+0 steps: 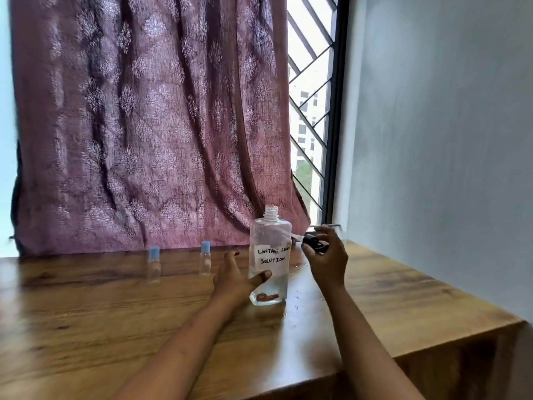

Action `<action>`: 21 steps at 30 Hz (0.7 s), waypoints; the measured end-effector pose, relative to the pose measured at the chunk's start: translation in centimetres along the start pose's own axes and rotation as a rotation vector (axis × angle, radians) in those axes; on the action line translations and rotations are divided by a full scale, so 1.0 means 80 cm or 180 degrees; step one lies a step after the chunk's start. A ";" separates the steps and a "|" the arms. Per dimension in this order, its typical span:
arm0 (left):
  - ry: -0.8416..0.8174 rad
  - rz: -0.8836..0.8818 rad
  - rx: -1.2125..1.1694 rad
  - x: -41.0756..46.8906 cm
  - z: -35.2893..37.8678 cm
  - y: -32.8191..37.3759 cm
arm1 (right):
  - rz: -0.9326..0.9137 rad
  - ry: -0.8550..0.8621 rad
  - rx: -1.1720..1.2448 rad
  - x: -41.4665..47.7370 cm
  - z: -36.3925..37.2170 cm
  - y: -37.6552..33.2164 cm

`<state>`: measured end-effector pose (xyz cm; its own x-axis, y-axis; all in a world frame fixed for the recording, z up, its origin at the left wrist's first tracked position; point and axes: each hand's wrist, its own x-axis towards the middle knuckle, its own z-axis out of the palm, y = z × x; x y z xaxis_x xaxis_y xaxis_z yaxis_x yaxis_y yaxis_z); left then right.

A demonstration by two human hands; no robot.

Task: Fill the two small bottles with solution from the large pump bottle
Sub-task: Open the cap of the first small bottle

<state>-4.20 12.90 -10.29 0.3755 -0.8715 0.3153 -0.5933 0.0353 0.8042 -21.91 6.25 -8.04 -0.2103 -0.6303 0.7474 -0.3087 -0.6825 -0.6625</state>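
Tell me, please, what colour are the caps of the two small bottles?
Light blue, both the left cap and the right cap; the head view shows it.

Daylight floods through the window (310, 111), blown out to white, and glows through the curtain (150, 125). The left small bottle (153, 267) and nearby table (86, 313) look smeared; frame edges bend slightly.

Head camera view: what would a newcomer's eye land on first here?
Most striking is the large bottle, upright near the middle of the wooden table, neck open, with a handwritten label. The left hand grips its lower part while the right hand, just beside it, holds the black pump head. Farther left, before the purple curtain, stand two small bottles with blue caps on.
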 end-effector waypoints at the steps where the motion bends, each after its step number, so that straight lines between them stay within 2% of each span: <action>1: -0.0015 0.0024 0.0008 0.000 -0.002 0.000 | 0.0051 -0.0047 -0.0039 -0.005 0.006 0.011; 9: -0.0130 0.0104 -0.0142 -0.001 -0.002 -0.007 | 0.0954 -0.0810 -0.1021 -0.018 0.021 0.049; 14: -0.0258 0.0071 -0.0197 0.007 -0.010 -0.009 | 0.1415 -0.1381 -0.2067 -0.026 0.016 0.046; 18: -0.0696 0.0082 0.0137 0.014 -0.031 -0.014 | 0.1519 -0.1363 -0.2337 -0.024 0.015 0.042; 21: -0.0742 0.0028 0.0186 0.018 -0.051 -0.024 | 0.1623 -0.1464 -0.2127 -0.023 0.009 0.042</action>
<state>0.37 13.58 -9.36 0.1996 -0.9609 0.1918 -0.6386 0.0209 0.7692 -21.86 4.84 -11.63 -0.1247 -0.9739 0.1897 -0.7761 -0.0234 -0.6301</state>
